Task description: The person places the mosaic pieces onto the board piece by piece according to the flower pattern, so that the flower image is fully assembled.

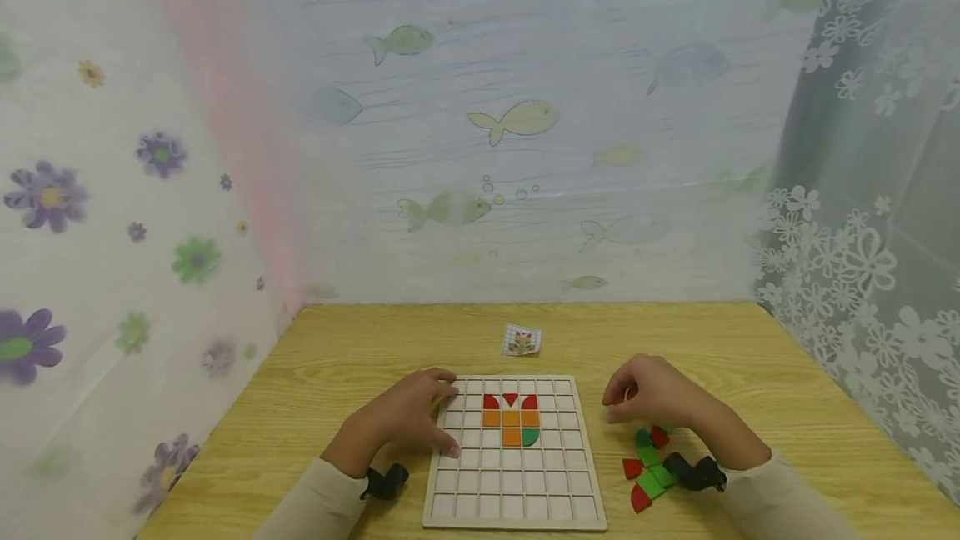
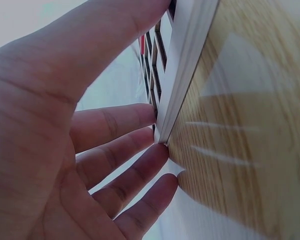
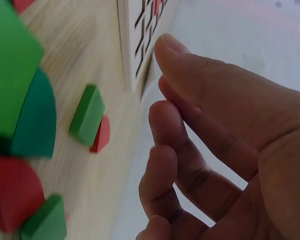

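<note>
A pale wooden grid board (image 1: pixel 490 507) lies on the table, bearing red, orange and green pieces in its upper middle cells. Among them are a red triangle (image 1: pixel 510 399), several orange squares (image 1: pixel 511 418) and a green rounded piece (image 1: pixel 530 437). My left hand (image 1: pixel 405 411) rests at the board's left edge, thumb over the frame and fingers spread. In the left wrist view, fingertips (image 2: pixel 149 115) touch the board's rim (image 2: pixel 182 75). Right of the board hovers my right hand (image 1: pixel 652 390), fingers loosely bent, thumb apart from the index finger; nothing shows between them in the right wrist view.
Loose green pieces (image 1: pixel 651 486) and red pieces (image 1: pixel 632 468) lie under and beside my right wrist. A small printed picture card (image 1: pixel 522 340) of a coloured grid figure lies beyond the board. Patterned curtains (image 1: pixel 525 215) surround the wooden table (image 1: pixel 360 340).
</note>
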Available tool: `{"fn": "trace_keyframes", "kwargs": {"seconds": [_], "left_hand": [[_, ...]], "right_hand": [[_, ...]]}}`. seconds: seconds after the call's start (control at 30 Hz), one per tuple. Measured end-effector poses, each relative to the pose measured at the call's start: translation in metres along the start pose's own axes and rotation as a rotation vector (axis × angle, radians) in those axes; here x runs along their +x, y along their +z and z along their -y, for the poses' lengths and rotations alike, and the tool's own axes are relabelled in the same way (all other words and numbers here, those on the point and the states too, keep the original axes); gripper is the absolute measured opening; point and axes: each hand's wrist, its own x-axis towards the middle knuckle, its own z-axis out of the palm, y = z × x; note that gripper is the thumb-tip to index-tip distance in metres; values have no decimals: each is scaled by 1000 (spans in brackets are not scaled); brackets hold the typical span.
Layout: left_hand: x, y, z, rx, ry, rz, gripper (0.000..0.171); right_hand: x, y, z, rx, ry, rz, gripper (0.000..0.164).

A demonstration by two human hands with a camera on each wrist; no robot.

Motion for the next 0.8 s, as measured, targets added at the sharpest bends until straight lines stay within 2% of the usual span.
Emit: {"fn": "trace_keyframes", "kwargs": {"seconds": [0.3, 0.57, 0.8], "left_hand": [[2, 3, 3, -2, -4, -1, 95], [3, 4, 4, 3, -8, -4, 94], [2, 2, 3, 0, -11, -3, 94]], "right_hand": [[-10, -15, -24, 39, -22, 80, 8], [-13, -17, -36, 112, -18, 144, 12], [-11, -13, -39, 51, 2, 127, 12]]}}
